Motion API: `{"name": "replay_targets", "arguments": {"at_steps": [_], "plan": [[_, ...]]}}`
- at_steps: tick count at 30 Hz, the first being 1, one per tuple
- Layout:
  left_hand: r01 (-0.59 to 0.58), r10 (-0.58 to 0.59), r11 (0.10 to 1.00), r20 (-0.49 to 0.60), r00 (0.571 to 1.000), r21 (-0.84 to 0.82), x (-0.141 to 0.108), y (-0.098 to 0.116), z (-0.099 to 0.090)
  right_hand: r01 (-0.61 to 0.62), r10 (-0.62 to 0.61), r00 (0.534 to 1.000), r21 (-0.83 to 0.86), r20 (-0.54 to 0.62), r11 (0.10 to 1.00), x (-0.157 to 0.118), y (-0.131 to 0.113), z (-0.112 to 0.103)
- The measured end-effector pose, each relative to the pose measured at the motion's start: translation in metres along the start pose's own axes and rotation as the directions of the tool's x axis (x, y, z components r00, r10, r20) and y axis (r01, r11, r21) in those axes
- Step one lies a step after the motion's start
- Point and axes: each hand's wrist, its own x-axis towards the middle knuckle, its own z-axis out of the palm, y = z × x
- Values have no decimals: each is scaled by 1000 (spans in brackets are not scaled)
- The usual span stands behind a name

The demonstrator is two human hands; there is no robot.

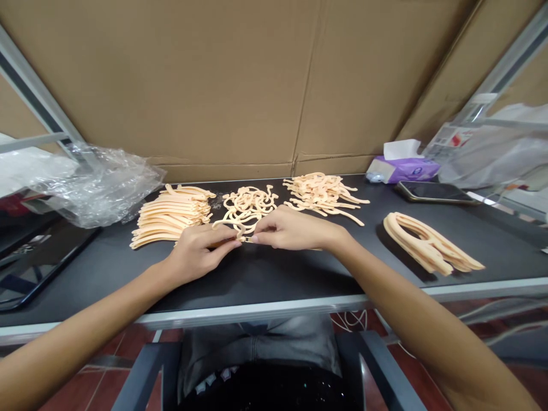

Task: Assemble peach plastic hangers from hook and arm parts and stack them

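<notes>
Close together over the middle of the table, my two hands meet at small beige plastic hanger parts. My left hand (pixel 204 251) is closed, thumb and fingers pinching a hanger piece with a curved hook (pixel 240 230) standing up at its end. My right hand (pixel 286 228) is also closed, its fingertips gripping the adjoining end of a hanger arm, mostly covered by the hand. Behind them lies a heap of beige hooks (pixel 250 200). To its left is a neat row of hanger arms (pixel 171 216), to its right a looser pile of arms (pixel 321 191).
Stacked folded hangers (pixel 422 240) lie at the right on the black table (pixel 278 282). Farther back are a phone (pixel 436 192) and a purple tissue pack (pixel 405 168). Clear plastic wrap (pixel 107 182) and a dark tablet-like device (pixel 43 262) sit at left. Cardboard (pixel 222 85) stands behind.
</notes>
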Motion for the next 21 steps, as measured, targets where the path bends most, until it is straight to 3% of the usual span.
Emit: {"name": "replay_targets", "arguments": {"at_steps": [10, 21], "plan": [[-13, 15, 998, 33, 999, -64, 3, 3, -3, 79, -79, 997, 23, 6, 997, 3, 3, 5], [33, -30, 999, 67, 997, -43, 6, 3, -4, 14, -15, 1000, -59, -12, 998, 4, -4, 4]]}}
